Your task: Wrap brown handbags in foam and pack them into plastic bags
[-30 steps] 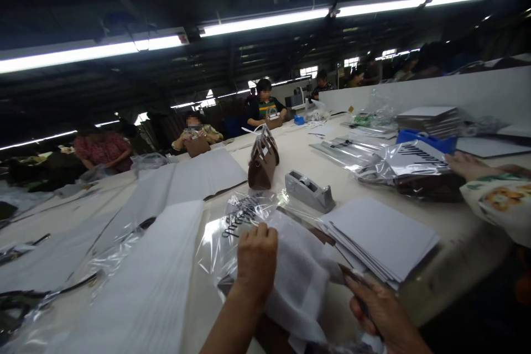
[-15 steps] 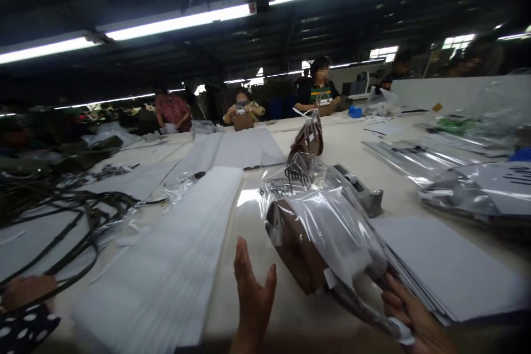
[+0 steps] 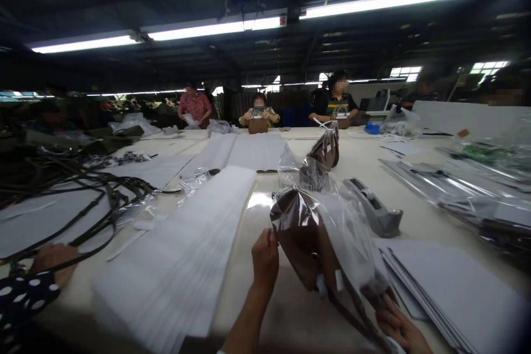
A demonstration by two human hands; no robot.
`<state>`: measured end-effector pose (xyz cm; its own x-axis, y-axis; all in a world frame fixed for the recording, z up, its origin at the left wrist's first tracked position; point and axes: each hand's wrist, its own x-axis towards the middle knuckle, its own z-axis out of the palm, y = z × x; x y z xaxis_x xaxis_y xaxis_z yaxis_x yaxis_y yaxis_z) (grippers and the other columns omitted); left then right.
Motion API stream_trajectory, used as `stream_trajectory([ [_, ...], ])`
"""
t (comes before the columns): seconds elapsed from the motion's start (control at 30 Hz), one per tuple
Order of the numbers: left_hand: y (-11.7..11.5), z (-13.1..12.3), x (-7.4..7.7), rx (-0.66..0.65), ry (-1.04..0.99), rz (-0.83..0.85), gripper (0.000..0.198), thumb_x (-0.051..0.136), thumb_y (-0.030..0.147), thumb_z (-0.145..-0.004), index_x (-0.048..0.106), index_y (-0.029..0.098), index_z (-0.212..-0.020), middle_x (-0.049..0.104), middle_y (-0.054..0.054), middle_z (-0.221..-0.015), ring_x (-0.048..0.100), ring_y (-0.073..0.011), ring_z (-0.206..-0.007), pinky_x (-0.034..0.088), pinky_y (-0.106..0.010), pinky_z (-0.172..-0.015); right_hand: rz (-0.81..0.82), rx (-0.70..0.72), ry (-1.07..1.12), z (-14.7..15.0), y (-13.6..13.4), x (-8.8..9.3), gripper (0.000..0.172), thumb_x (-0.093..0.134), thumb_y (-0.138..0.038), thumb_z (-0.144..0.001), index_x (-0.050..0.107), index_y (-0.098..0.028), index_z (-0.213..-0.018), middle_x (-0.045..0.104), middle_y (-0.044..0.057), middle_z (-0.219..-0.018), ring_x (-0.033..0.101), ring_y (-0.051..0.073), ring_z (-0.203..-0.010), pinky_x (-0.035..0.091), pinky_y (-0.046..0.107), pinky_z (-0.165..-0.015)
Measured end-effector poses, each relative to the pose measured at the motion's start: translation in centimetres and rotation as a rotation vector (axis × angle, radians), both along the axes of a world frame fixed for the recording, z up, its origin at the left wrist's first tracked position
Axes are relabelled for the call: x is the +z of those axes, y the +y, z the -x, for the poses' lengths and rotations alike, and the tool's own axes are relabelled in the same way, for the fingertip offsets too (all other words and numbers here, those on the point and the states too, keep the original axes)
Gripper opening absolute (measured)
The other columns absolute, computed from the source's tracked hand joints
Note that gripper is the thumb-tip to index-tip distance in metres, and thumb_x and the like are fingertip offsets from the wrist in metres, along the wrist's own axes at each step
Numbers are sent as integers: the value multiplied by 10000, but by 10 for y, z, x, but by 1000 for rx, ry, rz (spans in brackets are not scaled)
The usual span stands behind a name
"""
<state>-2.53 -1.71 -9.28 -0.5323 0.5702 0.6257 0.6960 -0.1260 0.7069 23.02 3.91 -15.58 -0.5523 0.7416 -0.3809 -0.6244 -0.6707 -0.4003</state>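
A brown handbag in a clear plastic bag is held up over the table, its strap hanging at the lower end. My left hand is closed on the plastic bag's edge at the handbag's left side. My right hand grips the lower right end of the wrapped handbag near the strap; part of its fingers is hidden behind it. Just beyond stands another brown handbag with a white tie at its top.
White foam sheets lie left, white boards right. A grey tape dispenser stands behind them. A co-worker's hand holds dark straps at far left. Flat plastic packs lie right; people work across the table.
My left hand has gone from open beside the bag to closed on its plastic edge. The wrapped handbag has turned somewhat, showing more of its brown side. The view has shifted left.
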Motion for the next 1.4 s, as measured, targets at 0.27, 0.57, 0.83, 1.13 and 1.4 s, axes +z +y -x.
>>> stream_trajectory([
  [0.27,-56,-43,-62,-20,185,95,313,303,271,-892,514,196,-673,542,-2,-567,524,-112,-537,383,-199,-518,49,-251,-70,42,1,20,386,771,-248,-537,443,-189,-731,373,-126,-429,262,-13,-253,184,57,-265],
  [0.57,-69,-26,17,393,636,-37,781,614,440,-719,239,163,-1346,287,-216,-1372,313,-366,-1238,296,-525,-948,-162,-344,-386,64,-24,54,547,781,-374,-509,539,-159,-950,452,-85,-431,276,-11,-312,159,67,-297],
  [0.83,-40,6,94,379,945,143,99,509,160,-803,597,206,-795,613,-39,-793,563,-218,-746,380,-380,-719,-104,-327,-378,47,-26,45,615,802,-377,-455,531,-168,-966,451,-88,-438,266,-12,-301,154,66,-292],
  [1.13,-56,-72,47,-40,1052,6,182,404,102,-780,534,187,-686,516,-15,-602,471,-156,-520,343,-298,-521,-134,-351,-394,52,-29,45,500,769,-407,-526,514,-170,-884,457,-90,-437,265,-6,-305,169,80,-297],
  [1.4,13,-109,98,-76,1027,250,493,527,102,-698,499,89,-1190,490,-229,-1214,451,-405,-1091,223,-663,-915,-271,-345,-432,63,-38,58,484,707,-433,-593,555,-155,-959,473,-72,-428,310,23,-288,195,127,-298],
])
